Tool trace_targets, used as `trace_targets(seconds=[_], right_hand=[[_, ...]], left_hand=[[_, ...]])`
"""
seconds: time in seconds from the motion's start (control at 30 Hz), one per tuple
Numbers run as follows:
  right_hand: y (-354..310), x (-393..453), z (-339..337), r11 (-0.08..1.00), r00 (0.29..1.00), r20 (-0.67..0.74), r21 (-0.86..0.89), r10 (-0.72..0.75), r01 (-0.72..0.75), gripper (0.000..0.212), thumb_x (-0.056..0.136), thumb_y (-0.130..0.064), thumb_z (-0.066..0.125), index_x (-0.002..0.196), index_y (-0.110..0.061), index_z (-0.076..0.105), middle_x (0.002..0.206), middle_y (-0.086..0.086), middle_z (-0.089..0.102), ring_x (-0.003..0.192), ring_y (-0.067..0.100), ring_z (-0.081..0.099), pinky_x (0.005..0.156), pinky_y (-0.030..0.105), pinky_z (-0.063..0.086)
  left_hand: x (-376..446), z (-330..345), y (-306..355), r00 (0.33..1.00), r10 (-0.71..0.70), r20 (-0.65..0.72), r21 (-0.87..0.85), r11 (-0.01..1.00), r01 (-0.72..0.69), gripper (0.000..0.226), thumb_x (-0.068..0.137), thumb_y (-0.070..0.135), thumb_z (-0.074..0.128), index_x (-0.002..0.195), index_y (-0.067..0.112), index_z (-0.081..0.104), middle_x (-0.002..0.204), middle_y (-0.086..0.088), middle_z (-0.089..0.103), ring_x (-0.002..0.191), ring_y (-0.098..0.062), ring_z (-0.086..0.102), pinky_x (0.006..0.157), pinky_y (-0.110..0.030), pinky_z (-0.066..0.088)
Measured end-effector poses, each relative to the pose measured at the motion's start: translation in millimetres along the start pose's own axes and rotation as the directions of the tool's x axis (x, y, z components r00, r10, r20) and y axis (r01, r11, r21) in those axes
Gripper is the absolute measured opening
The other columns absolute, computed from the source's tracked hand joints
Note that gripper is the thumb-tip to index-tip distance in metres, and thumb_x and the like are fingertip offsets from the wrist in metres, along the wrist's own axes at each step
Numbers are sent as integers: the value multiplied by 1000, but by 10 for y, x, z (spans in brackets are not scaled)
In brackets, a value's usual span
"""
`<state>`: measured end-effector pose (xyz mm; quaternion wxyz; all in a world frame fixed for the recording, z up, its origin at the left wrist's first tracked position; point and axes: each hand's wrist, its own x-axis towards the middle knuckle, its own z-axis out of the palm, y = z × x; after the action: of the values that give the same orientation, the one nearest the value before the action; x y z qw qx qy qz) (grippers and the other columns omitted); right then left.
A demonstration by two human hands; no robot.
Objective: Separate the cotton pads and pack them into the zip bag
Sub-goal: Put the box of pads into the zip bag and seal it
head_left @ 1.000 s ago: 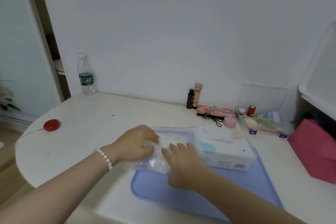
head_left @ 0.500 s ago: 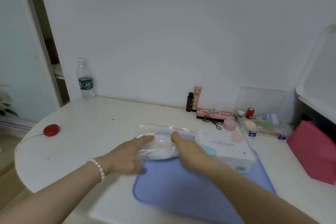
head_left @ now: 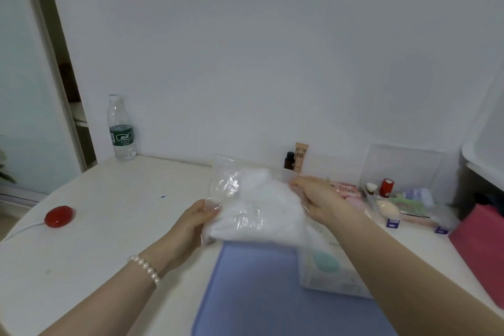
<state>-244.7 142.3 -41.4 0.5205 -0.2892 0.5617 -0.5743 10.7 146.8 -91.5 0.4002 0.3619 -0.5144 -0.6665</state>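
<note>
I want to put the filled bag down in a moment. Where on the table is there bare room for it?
The widest bare patch of table lies between the water bottle and the red button. The near part of the blue mat is also bare. The right is crowded: cotton pad box, clear organizer, pink bag.

Glossy, crinkled clear plastic zip bag holds soft white cotton pads; blue mat looks matt.
</note>
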Motion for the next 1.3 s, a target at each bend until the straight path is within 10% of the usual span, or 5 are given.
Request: trace_targets(seconds=[0.33, 0.57, 0.83, 1.13, 1.3], right_hand=[[61, 238, 115, 983, 998, 41, -179, 54, -46, 76, 57, -66, 76, 113, -17, 61, 116, 7, 64, 103, 25, 61, 91, 41, 48], [19, 466, -62, 844, 930, 90, -458, 356, -279, 66, 66, -53, 76, 116, -17, 51, 110, 8, 54, 92, 25, 61, 79, 42, 51], [33, 1131, 204, 838, 988, -142, -530, 59, -126, 37, 86, -4, 59, 121, 1, 48, 100, 14, 50, 67, 22, 54, 56, 30, 53], [297, 1363, 412, 444, 991, -131, -886, 30, -131, 38, 88, -18, 36, 119, -1, 52, 120, 18, 55, 103, 34, 57, 78, 33, 50], [394, 1250, 473, -93, 913, 94, -994, -397, 62, 52, 88, -17, 41, 138, -14, 26, 140, 15, 31, 125, 33, 35, 96, 44, 34]], left_hand=[[357, 65, -99, 990, -90, -106, -51, 995, 85, 32, 87, -4, 57, 114, 11, 50, 96, -7, 60, 54, -16, 64, 61, -42, 60], [1048, -75, 56, 989, -70, -129, 14, 997, 72, 38, 89, 0, 59, 119, 22, 51, 93, -4, 55, 54, -10, 58, 55, -29, 59], [1836, -199, -119, 945, 4, -328, 301, 948, 100, 50, 82, 7, 70, 126, 16, 48, 93, -9, 56, 67, -23, 61, 61, -37, 60], [2138, -216, -333, 900, 206, -384, 871, 404, 279, 83, 85, 46, 60, 150, 25, 14, 141, -15, 37, 129, -35, 32, 103, -38, 31], [2121, -105, -330, 905, 426, 24, 998, 48, -50, 63, 88, 51, 14, 148, 32, 23, 158, -8, 14, 144, -35, 8, 114, -49, 10]])
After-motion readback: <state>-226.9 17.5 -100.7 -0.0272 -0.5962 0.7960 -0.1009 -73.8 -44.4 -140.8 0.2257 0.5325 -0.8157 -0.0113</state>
